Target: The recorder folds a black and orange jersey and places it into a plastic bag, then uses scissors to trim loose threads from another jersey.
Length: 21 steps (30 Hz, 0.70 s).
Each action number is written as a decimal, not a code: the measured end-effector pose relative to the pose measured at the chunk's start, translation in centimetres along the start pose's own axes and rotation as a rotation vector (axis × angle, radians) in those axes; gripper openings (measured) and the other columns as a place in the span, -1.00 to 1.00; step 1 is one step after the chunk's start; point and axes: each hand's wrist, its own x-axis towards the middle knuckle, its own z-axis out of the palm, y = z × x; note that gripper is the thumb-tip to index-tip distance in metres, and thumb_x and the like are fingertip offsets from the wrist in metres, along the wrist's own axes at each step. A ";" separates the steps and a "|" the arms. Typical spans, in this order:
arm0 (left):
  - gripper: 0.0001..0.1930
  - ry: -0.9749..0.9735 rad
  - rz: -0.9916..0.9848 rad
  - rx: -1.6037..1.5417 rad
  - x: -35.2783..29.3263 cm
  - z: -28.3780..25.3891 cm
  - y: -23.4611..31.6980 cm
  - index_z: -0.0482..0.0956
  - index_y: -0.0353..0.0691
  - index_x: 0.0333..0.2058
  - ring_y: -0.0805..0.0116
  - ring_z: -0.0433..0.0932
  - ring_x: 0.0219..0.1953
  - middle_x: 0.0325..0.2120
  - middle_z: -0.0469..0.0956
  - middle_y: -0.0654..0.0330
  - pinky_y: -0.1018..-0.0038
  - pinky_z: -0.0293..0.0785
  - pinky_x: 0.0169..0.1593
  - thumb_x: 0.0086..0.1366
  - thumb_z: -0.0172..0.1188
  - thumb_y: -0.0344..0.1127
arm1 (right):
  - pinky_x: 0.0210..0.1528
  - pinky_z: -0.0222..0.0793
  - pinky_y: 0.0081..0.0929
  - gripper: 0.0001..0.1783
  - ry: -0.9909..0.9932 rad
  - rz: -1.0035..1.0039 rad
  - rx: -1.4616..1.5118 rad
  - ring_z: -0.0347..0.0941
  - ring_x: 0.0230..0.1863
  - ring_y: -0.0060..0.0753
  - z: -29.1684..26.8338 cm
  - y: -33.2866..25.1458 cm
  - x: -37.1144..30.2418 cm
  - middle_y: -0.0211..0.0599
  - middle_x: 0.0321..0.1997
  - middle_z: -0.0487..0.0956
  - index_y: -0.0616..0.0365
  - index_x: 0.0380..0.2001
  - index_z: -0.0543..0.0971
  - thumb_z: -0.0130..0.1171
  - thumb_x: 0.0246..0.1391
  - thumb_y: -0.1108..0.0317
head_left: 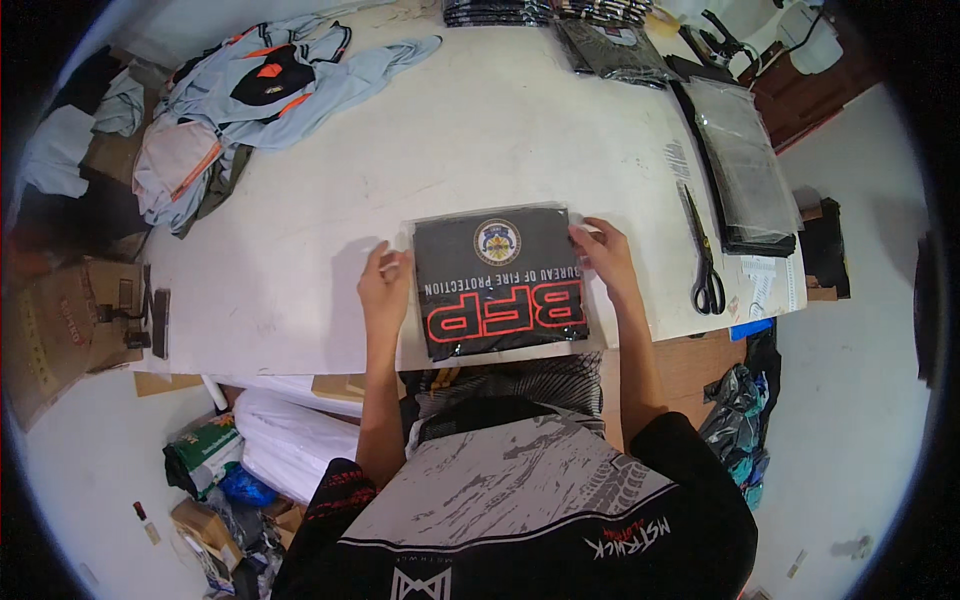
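A: Where is the bagged dark cloth [505, 287]?
B: Folded flat at the worktop's [470, 140] near edge. Its clear film is hard to trace, except along the rims.
A: And the hands?
B: Taking the cloth as the dial's centre, the left hand [383, 285] is at nine, fingers loosely bent; I can't tell whether they pinch the film. The right hand [606, 252] is between two and three, fingertips at the bag's edge. Gripping or merely touching? I can't tell.
A: What's cut off?
B: At twelve, a stack of packets [497, 12] runs out of view. Near ten, pale-blue garments [375, 72] overlap too much to count.
A: At two?
B: Clear plastic sleeves [738, 150] mostly cover something black. The scissors [706, 255], at three, show whole.
A: Eight?
B: Below the worktop, a white bundle [290, 440], one end behind the left forearm [382, 390].
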 end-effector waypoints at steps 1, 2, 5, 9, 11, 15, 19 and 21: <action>-0.51 -0.074 -0.079 -0.131 -0.2 0.3 0.1 0.45 -0.44 0.04 0.28 0.58 -0.26 -0.23 0.58 0.01 0.43 0.52 -0.24 0.21 0.30 -0.26 | -0.54 0.30 -0.55 -0.46 0.006 -0.013 0.015 0.43 -0.55 -0.62 0.2 -0.3 -0.1 -0.42 -0.54 0.55 0.31 0.00 0.52 0.36 0.00 0.22; -0.54 -0.148 -0.154 -0.265 -0.2 0.5 0.1 0.49 -0.45 -0.01 0.39 0.56 -0.34 -0.33 0.59 0.09 0.51 0.48 -0.31 0.20 0.32 -0.26 | -0.54 0.30 -0.55 -0.46 0.007 -0.023 0.015 0.43 -0.55 -0.62 -0.1 -0.5 0.2 -0.42 -0.54 0.55 0.31 0.00 0.52 0.36 0.00 0.22; -0.57 -0.247 -0.182 -0.165 1.5 0.6 -1.6 0.55 -0.46 -0.10 0.47 0.53 -0.43 -0.40 0.60 0.13 0.55 0.45 -0.42 0.12 0.38 -0.30 | -0.56 0.25 -0.58 -0.61 -0.147 0.045 -0.092 0.41 -0.57 -0.64 -0.8 -0.4 1.2 -0.43 -0.54 0.54 0.30 -0.17 0.59 0.36 0.00 0.26; -0.67 -0.413 -0.151 -0.155 3.0 0.4 -3.1 0.59 -0.44 -0.21 0.51 0.46 -0.50 -0.48 0.57 0.18 0.57 0.39 -0.44 0.10 0.38 -0.34 | -0.58 0.20 -0.58 -0.79 -0.161 -0.077 -0.014 0.37 -0.58 -0.66 -0.5 0.8 1.3 -0.44 -0.52 0.55 0.24 -0.33 0.59 0.30 0.05 0.31; -0.75 -0.389 -0.128 -0.195 3.0 0.8 -3.1 0.58 -0.40 -0.26 0.53 0.41 -0.54 -0.50 0.54 0.23 0.56 0.35 -0.45 0.11 0.36 -0.40 | -0.58 0.19 -0.59 -0.81 -0.148 -0.162 0.057 0.38 -0.58 -0.66 -0.4 1.0 1.2 -0.43 -0.51 0.55 0.23 -0.33 0.58 0.28 0.08 0.33; -0.76 -0.404 -0.154 -0.274 2.5 0.7 -1.8 0.57 -0.35 -0.20 0.53 0.42 -0.51 -0.52 0.52 0.26 0.53 0.35 -0.45 0.13 0.32 -0.46 | -0.50 0.25 -0.63 -0.80 -0.125 -0.045 0.203 0.40 -0.50 -0.66 0.2 -0.6 0.0 -0.38 -0.46 0.56 0.25 -0.26 0.54 0.28 0.08 0.39; -0.63 -0.380 -0.264 -0.505 2.2 1.2 -0.1 0.48 -0.29 -0.03 0.52 0.43 -0.46 -0.47 0.55 0.25 0.52 0.35 -0.39 0.17 0.27 -0.49 | -0.41 0.32 -0.65 -0.67 -0.060 -0.155 0.346 0.42 -0.46 -0.66 -0.1 -2.8 -0.4 -0.37 -0.47 0.57 0.30 -0.08 0.52 0.28 0.06 0.48; -0.58 -0.387 -0.297 -0.582 2.6 1.7 -0.2 0.44 -0.27 0.03 0.51 0.44 -0.45 -0.43 0.57 0.23 0.52 0.35 -0.36 0.17 0.26 -0.48 | -0.37 0.34 -0.65 -0.63 -0.076 -0.234 0.373 0.44 -0.44 -0.66 -0.5 -3.8 0.1 -0.37 -0.46 0.58 0.31 -0.03 0.51 0.28 0.07 0.50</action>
